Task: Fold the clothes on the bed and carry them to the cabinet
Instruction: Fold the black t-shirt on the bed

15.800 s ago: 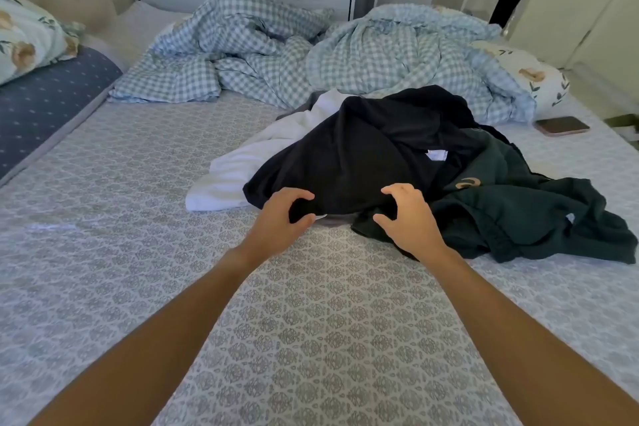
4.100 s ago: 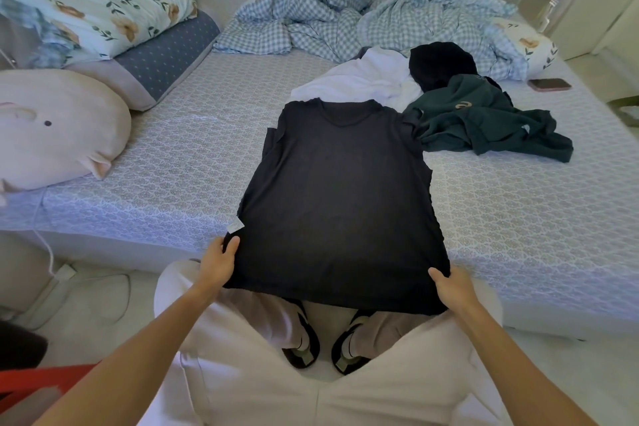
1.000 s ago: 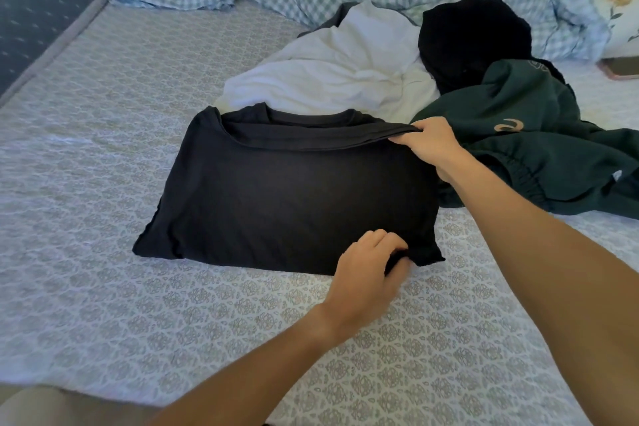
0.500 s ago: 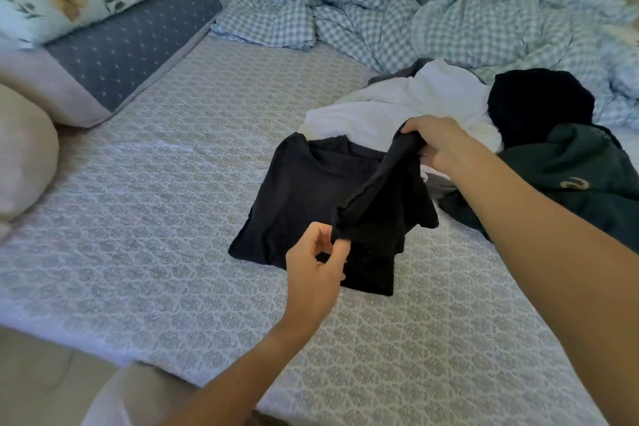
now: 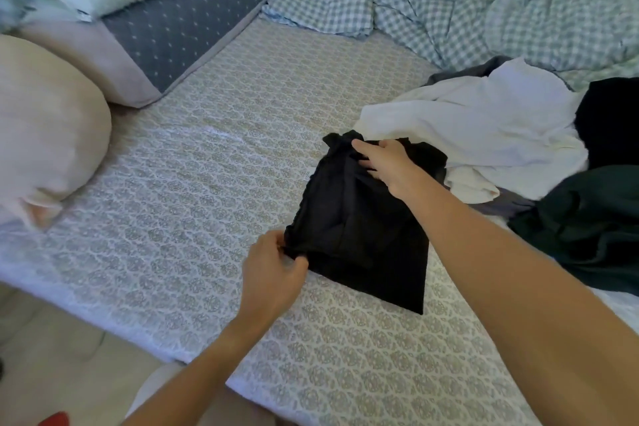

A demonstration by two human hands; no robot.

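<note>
Plainly the black shirt (image 5: pixel 359 228) is soft, light and floppy, so the left hand (image 5: pixel 273 273) pinches its near corner while the right hand (image 5: pixel 387 163), fingers flat, presses the far edge; lifting from beneath should keep the folds.

Both forearms are bare to the frame's lower edge, with no sleeves, watch or rings showing on the left hand (image 5: pixel 273 273) or right hand (image 5: pixel 387 163); pale trousers (image 5: pixel 155 387) cover the legs below
</note>
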